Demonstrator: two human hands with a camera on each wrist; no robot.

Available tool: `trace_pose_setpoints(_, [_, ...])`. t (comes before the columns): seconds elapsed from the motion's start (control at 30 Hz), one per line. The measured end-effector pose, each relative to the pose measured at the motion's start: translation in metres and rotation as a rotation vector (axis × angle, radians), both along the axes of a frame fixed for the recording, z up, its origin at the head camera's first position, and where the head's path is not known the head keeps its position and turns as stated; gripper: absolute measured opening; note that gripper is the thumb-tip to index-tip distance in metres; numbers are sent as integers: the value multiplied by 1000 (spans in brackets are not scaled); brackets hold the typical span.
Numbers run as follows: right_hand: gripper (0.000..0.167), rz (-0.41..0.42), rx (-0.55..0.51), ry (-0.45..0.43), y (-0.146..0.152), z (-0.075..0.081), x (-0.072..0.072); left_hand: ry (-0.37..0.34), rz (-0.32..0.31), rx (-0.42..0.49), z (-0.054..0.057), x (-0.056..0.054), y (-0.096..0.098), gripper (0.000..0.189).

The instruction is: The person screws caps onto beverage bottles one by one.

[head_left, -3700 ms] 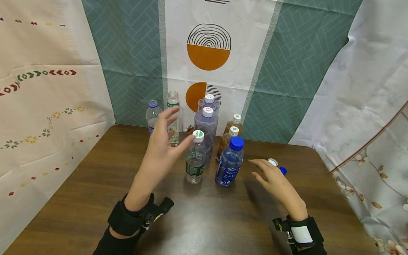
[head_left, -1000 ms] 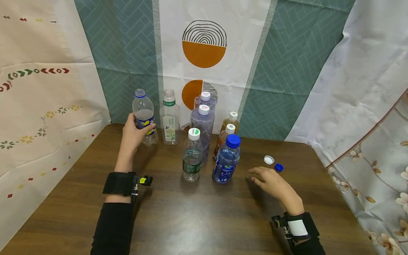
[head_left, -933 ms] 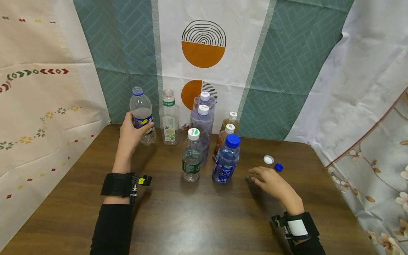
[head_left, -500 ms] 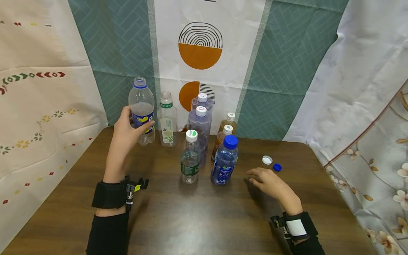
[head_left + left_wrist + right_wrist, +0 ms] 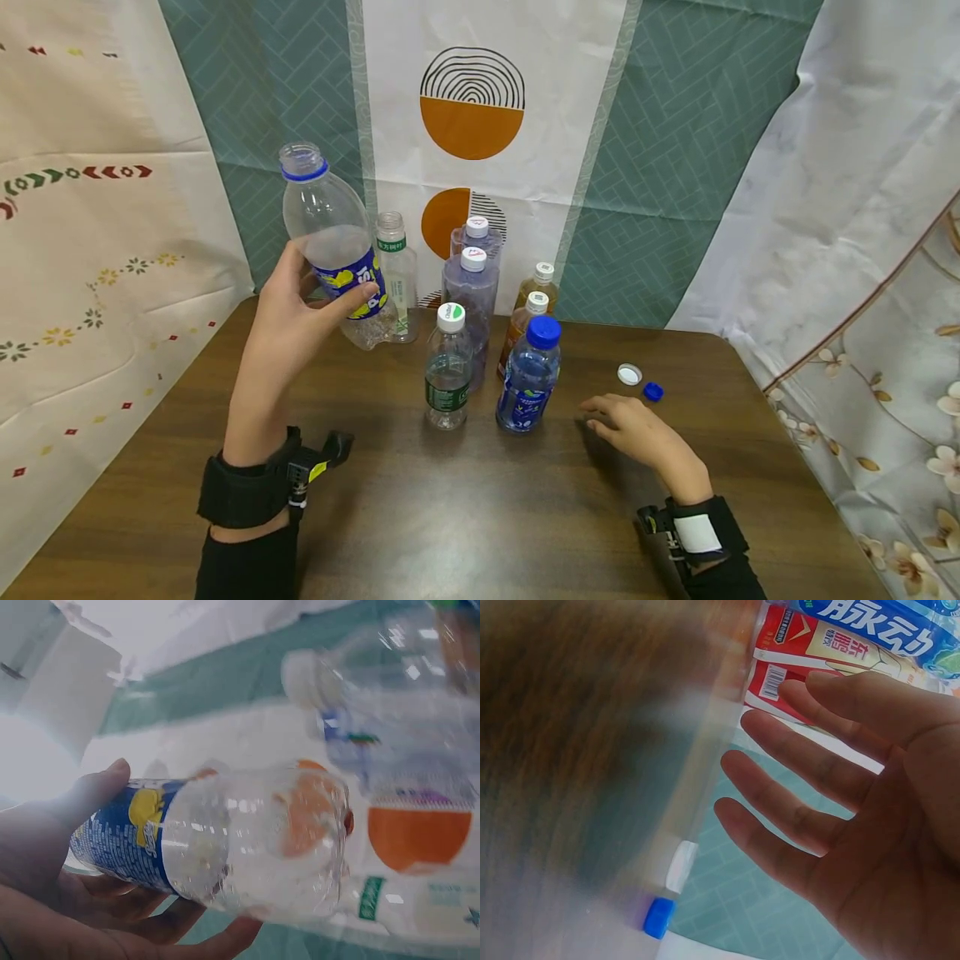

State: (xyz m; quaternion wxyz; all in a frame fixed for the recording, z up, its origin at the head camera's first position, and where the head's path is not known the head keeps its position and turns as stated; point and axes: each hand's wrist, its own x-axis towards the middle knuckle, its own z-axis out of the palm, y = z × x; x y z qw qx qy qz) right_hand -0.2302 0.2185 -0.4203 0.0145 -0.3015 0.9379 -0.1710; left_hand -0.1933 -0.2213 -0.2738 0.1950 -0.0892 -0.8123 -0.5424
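In the head view my left hand (image 5: 288, 321) grips a clear plastic bottle (image 5: 326, 208) around its blue and yellow label. The bottle is uncapped, tilted with its neck to the left, and lifted off the table. The left wrist view shows the thumb and fingers round that label (image 5: 146, 817), the bottle's base pointing right. My right hand (image 5: 637, 433) holds nothing; its fingers are loosely bent near the tabletop, right of a blue-capped bottle (image 5: 528, 383). Close beyond it lie a white cap (image 5: 629, 375) and a blue cap (image 5: 653, 392).
An uncapped bottle with a green neck band (image 5: 397, 275) stands behind the held one. A green-labelled bottle (image 5: 447, 379), two purplish bottles (image 5: 471, 292) and two brown-drink bottles (image 5: 517, 333) stand mid-table (image 5: 450, 517). Fabric curtains (image 5: 675, 150) hang behind and at the sides.
My left hand has moved from above the middle to the left bottle, taken hold of it, raised it toward me and tilted it. The right hand has stayed nearly still.
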Motion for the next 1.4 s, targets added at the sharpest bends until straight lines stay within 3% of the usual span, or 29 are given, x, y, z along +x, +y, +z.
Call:
trace_pose_setpoints(0.17, [26,3,6,-5,0,0,0,8,-56,9,9,18,10,77])
trace_pose_setpoints(0.37, [25,4,7,5,0,-2,0,27,-172,12,12,33,28,73])
trace_pose_setpoints(0.7, [27,10,15,-15,1,-1,1,-40,-310,15,5,41,58,76])
trace_pose_setpoints(0.93, [27,8,21,-13,0,-1,1,-27,-481,7,-11,36,86,71])
trace_pose_setpoints(1.23, [25,11,25,6,-1,1,2,-166,-647,-17,-50,16,128,64])
trace_pose_setpoints(1.4, [24,2,17,6,-1,1,3,-246,-663,-96,-74,3,143,67])
